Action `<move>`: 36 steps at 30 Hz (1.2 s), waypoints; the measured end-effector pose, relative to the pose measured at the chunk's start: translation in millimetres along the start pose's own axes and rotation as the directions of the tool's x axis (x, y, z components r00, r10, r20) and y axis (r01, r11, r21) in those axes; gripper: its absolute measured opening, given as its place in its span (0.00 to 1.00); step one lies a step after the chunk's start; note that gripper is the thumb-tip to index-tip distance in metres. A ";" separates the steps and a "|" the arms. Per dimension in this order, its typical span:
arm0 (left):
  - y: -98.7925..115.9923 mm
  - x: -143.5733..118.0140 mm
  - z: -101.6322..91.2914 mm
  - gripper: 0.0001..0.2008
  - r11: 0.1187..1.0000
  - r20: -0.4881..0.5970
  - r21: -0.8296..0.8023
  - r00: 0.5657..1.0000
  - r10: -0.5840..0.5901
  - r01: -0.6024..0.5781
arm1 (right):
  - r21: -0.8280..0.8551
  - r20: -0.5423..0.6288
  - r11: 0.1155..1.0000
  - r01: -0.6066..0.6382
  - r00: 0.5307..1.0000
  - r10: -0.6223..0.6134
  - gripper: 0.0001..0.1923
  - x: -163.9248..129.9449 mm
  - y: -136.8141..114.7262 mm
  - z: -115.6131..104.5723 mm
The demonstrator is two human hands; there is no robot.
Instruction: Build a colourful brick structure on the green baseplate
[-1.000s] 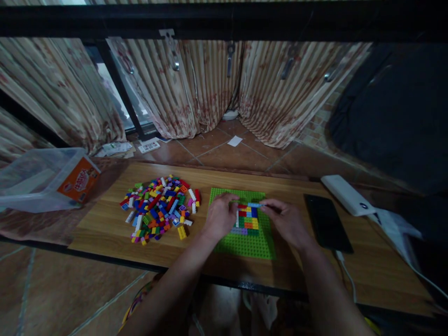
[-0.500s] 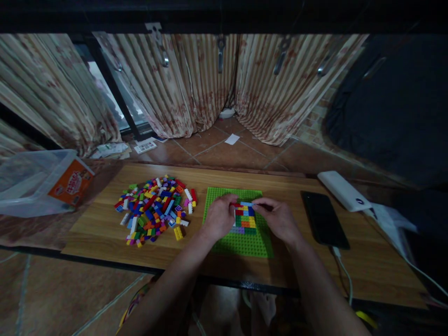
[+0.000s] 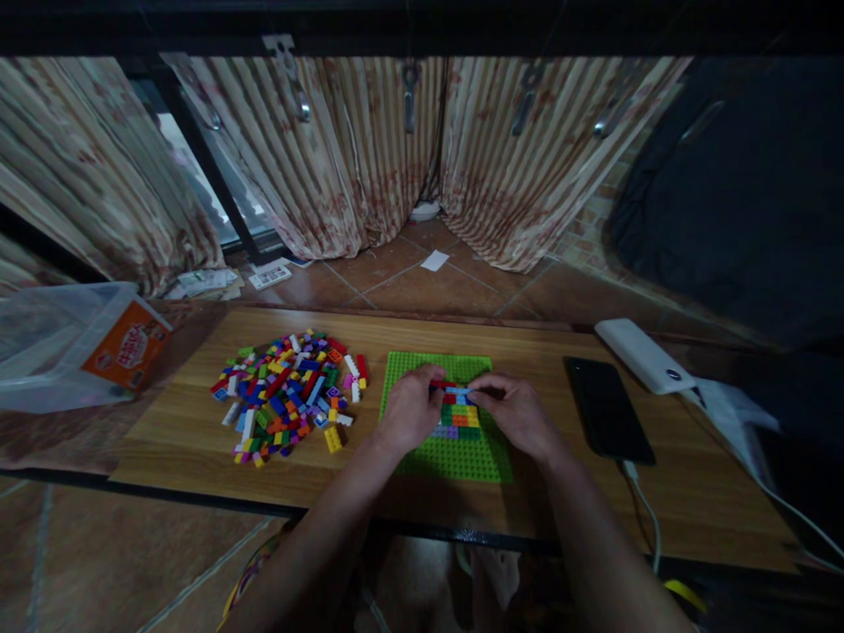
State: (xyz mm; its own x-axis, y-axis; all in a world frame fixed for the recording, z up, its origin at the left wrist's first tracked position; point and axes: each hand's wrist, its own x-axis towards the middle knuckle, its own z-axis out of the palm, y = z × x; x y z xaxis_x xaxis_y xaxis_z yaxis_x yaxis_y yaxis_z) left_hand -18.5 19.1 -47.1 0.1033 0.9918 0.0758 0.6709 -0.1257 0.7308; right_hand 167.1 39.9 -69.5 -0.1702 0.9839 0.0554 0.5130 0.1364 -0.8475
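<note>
A low build of coloured bricks (image 3: pixel 462 420) stands on a green studded baseplate (image 3: pixel 454 466), with orange, yellow, green and purple pieces showing. My left hand (image 3: pixel 413 406) is closed at the build's far left corner, thumb and forefinger on a red brick (image 3: pixel 439 384). From the other side my right hand (image 3: pixel 512 410) pinches the right end of a light blue brick (image 3: pixel 458 392) along the far edge of the build. My fingers cover both far corners, so whether the two bricks are fully seated cannot be seen.
A heap of loose bricks (image 3: pixel 283 396) lies on the wooden table (image 3: pixel 369 479) to the left. Beyond it stands a clear plastic box (image 3: pixel 59 343) with an orange label. At right are a black phone (image 3: pixel 607 409) on a cable and a white power bank (image 3: pixel 643 356).
Both hands stay at the build's far edge. The right fingertips have shifted slightly left and nearer me with the light blue brick, and more of the red brick shows by the left fingers.
</note>
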 end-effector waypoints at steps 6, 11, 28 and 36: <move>-2.9 1.7 3.9 0.11 0.998 -0.009 0.046 0.999 0.050 -0.050 | -0.084 -0.044 0.996 -0.031 0.999 0.028 0.07 0.2 -2.6 1.8; -3.8 2.9 6.7 0.10 0.994 -0.027 0.064 0.995 0.095 -0.093 | -0.104 -0.061 0.994 -0.024 0.998 0.018 0.06 -1.3 -5.7 2.3; -2.4 11.4 12.4 0.08 0.998 -0.037 -0.002 0.998 -0.057 0.057 | 0.012 -0.060 0.997 -0.074 0.995 0.075 0.09 -1.0 -4.8 2.2; -2.3 10.3 12.7 0.09 1.000 -0.047 0.012 0.999 -0.019 0.020 | 0.052 -0.019 0.995 -0.083 0.996 0.084 0.07 2.0 -8.2 -2.1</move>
State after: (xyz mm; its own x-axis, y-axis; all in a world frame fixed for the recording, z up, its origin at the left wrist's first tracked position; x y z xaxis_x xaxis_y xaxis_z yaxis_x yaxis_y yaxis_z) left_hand -9.6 29.3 -56.7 0.0553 0.9941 0.0936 0.6814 -0.1061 0.7242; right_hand 164.3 41.0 -61.4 -0.1107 0.9938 -0.0059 0.4807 0.0483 -0.8755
